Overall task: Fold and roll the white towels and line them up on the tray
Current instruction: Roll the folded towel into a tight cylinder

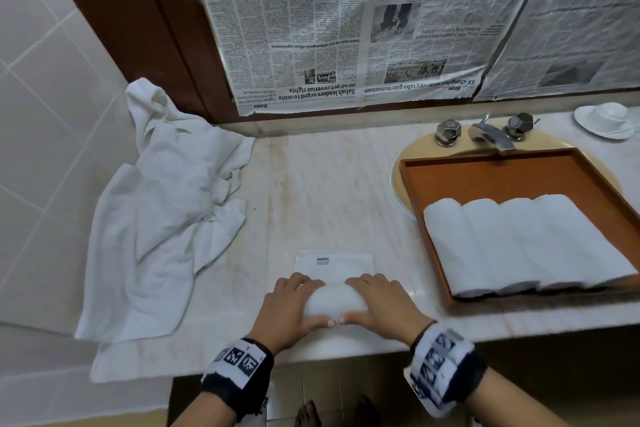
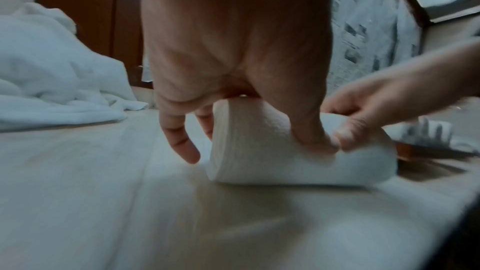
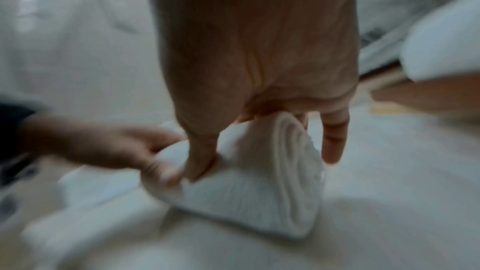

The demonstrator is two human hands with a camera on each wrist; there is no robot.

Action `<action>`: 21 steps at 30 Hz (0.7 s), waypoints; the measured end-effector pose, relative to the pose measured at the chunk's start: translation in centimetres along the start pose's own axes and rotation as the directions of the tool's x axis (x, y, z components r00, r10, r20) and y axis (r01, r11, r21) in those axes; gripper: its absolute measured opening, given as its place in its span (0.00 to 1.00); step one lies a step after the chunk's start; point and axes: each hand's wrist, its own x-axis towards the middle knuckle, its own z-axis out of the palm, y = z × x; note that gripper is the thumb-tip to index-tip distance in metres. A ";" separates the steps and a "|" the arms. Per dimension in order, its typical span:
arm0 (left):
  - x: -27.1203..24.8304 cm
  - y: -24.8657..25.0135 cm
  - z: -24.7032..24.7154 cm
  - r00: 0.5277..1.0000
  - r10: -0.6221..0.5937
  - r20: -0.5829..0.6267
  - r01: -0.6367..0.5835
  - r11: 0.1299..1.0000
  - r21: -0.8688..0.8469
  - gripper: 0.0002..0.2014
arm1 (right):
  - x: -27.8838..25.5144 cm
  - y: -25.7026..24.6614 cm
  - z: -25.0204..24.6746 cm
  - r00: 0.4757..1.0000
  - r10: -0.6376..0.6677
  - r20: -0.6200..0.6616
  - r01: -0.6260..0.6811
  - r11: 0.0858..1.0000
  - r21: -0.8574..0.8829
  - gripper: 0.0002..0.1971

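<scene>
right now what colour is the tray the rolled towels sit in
Reddish-brown, like stained wood: the tray, seen best in the head view, holds four white rolled towels.

upside-down newspaper (image 1: pixel 346 28) headline "Sabah leaders urged to unite", towel label (image 1: pixel 322 260) unreadable

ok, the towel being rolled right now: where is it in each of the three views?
Head: half-rolled towel at bottom centre, on the counter between left hand and right hand.
Left wrist: centre right, spiral end facing the camera, under the thumb.
Right wrist: lower centre, blurred, spiral end on the right.
Shared landmark: the two thumbs meet on the near side of the roll in all three views.
</scene>
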 end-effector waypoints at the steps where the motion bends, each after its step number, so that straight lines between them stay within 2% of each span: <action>1: 0.4 -0.2 -0.3 0.999 -0.018 0.044 0.020 0.999 -0.050 0.42 | -0.7 -0.4 1.2 0.998 -0.016 -0.065 0.006 0.989 -0.151 0.40; 3: 1.1 -0.4 -1.0 0.992 -0.040 0.119 0.055 0.991 -0.124 0.42 | -1.7 -1.4 2.9 0.989 -0.026 -0.149 -0.012 0.968 -0.249 0.50; 4: 1.4 -0.5 -1.1 0.989 -0.047 0.142 0.067 0.989 -0.134 0.42 | -1.9 -1.6 3.6 0.981 -0.034 -0.193 -0.016 0.968 -0.251 0.52; 5: 1.6 -0.5 -1.2 0.985 -0.059 0.159 0.081 0.987 -0.136 0.43 | -1.8 -1.4 3.8 0.975 -0.046 -0.217 -0.008 0.970 -0.243 0.51; 7: 1.7 0.1 -1.3 0.981 -0.089 0.172 0.109 0.988 -0.108 0.41 | -1.1 -0.9 2.6 0.979 -0.055 -0.197 0.019 0.984 -0.177 0.42; 9: 1.1 0.8 -1.0 0.988 -0.090 0.122 0.091 0.996 0.001 0.41 | 0.1 -0.4 0.7 0.998 -0.029 -0.056 0.026 0.998 -0.058 0.33; 12: -0.4 1.7 0.2 0.999 -0.002 -0.037 0.008 0.986 0.168 0.46 | 2.0 -0.1 -1.7 0.986 0.015 0.168 -0.021 0.999 0.031 0.32; 14: -1.0 1.9 1.2 0.996 0.005 -0.089 0.014 0.978 0.208 0.48 | 2.9 -0.2 -2.5 0.968 0.029 0.249 -0.037 0.999 0.027 0.32; 16: -1.0 1.7 1.4 0.996 -0.021 -0.091 0.041 0.973 0.225 0.49 | 2.8 -0.4 -2.2 0.958 0.035 0.284 -0.039 0.999 0.008 0.33; 18: -0.4 1.3 0.7 0.999 -0.047 -0.019 0.050 0.976 0.212 0.48 | 1.7 -0.6 -1.4 0.977 0.022 0.211 -0.014 0.999 -0.041 0.34; 20: 0.4 0.8 -0.3 0.996 -0.067 0.064 0.057 0.987 0.153 0.47 | 0.1 -0.9 0.0 1.000 -0.026 0.010 0.027 0.992 -0.125 0.38; 21: 0.9 0.7 -0.8 0.991 -0.083 0.107 0.072 0.992 0.099 0.47 | -0.7 -1.1 0.6 0.998 -0.035 -0.046 0.028 0.987 -0.161 0.41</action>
